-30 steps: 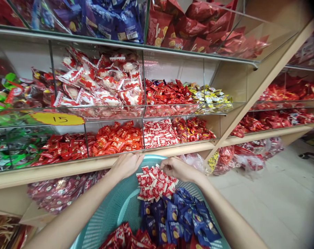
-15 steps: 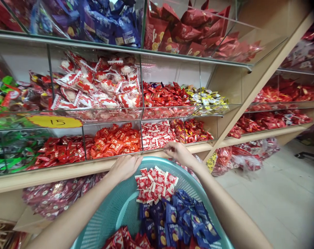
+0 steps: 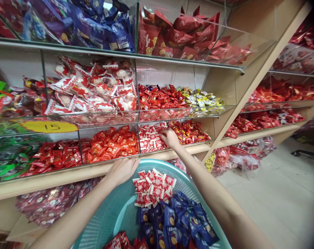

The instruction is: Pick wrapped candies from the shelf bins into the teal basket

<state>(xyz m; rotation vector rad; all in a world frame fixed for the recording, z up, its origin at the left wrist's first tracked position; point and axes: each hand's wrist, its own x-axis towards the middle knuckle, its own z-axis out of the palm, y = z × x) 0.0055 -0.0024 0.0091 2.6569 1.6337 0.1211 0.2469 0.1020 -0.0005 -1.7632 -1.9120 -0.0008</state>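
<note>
A teal plastic basket (image 3: 120, 207) holds small red-and-white packets (image 3: 155, 185), dark blue packets (image 3: 181, 221) and red packets (image 3: 120, 240). My left hand (image 3: 123, 169) is closed on the basket's upper left rim, beside the shelf edge. Over the lowest shelf, my right hand (image 3: 170, 137) reaches to the right side of a compartment of red-and-white candies (image 3: 150, 138). Its fingers are bent against the candies; whether they hold one is too small to tell.
Glass-fronted shelves (image 3: 107, 53) hold wrapped candies, with a yellow "15" label (image 3: 49, 127) at left. A slanted wooden panel (image 3: 255, 83) divides them from more shelves at right. Plastic bags (image 3: 237, 160) lie below, above the tiled floor (image 3: 283, 193).
My right hand has moved up from the shelf's front edge to the red-and-white candies. My left hand stays on the basket rim. The view has shifted slightly.
</note>
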